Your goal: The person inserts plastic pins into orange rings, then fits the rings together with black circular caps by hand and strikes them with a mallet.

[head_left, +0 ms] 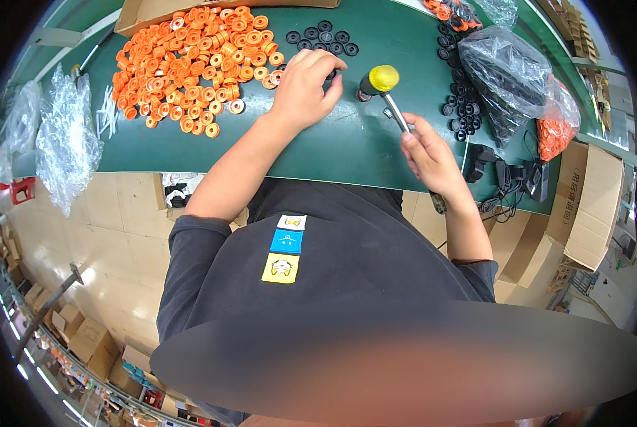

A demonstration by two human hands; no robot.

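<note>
Your right hand [430,153] grips the handle of a yellow-headed mallet [394,108], its head over a small dark piece [363,95] on the green table [340,149]. Your left hand [305,87] is curled just beside the orange wheels [197,60], piled loosely; whether it grips anything is unclear. Beyond it lie black discs [325,37]. To your right, black caps [463,107] sit near a large plastic bag [503,71] and, farther off, an open cardboard box [596,206].

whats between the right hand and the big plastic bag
In the head view, loose black round parts lie on the green table between the right hand and the bag.
</note>
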